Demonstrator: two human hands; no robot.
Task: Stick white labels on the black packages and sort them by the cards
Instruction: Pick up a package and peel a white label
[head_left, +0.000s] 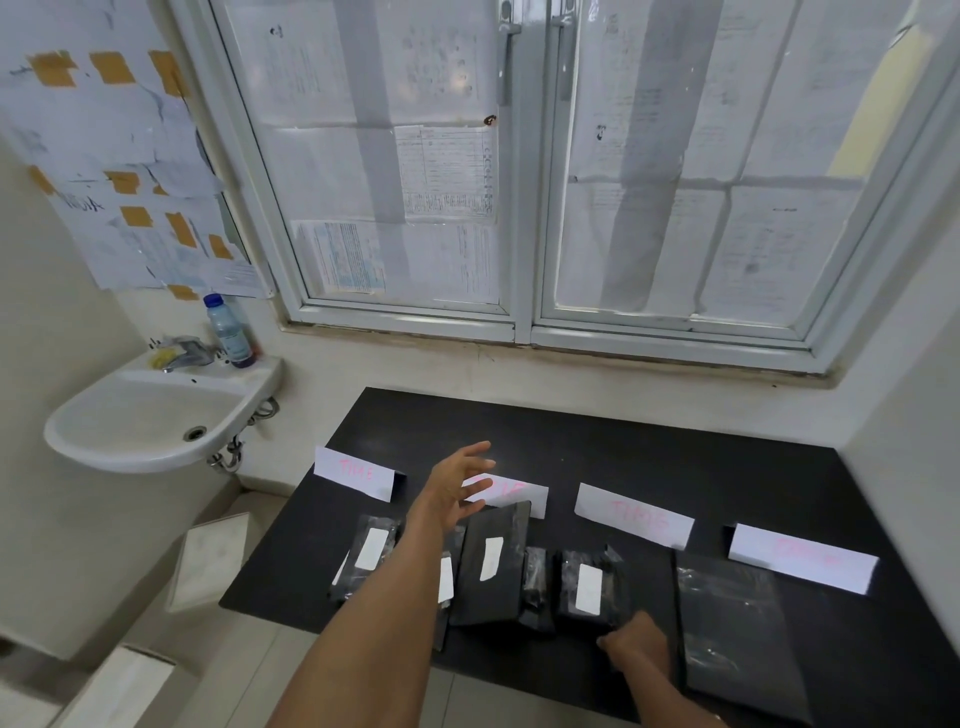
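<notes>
Window (524, 208): white double frame, panes papered over, diffuse daylight | left of window: taped sheets (130, 182) on wall | below-left: white sink (156, 415), bottle (228, 332) on rim | under window: black table (519, 426) | pale tiled floor (249, 675)

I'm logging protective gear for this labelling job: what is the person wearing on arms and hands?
Nothing visible. The left hand and right hand are ungloved, and both forearms are bare to the frame's edge, so no sleeves show. No watch, bracelet or ring can be seen.
</notes>
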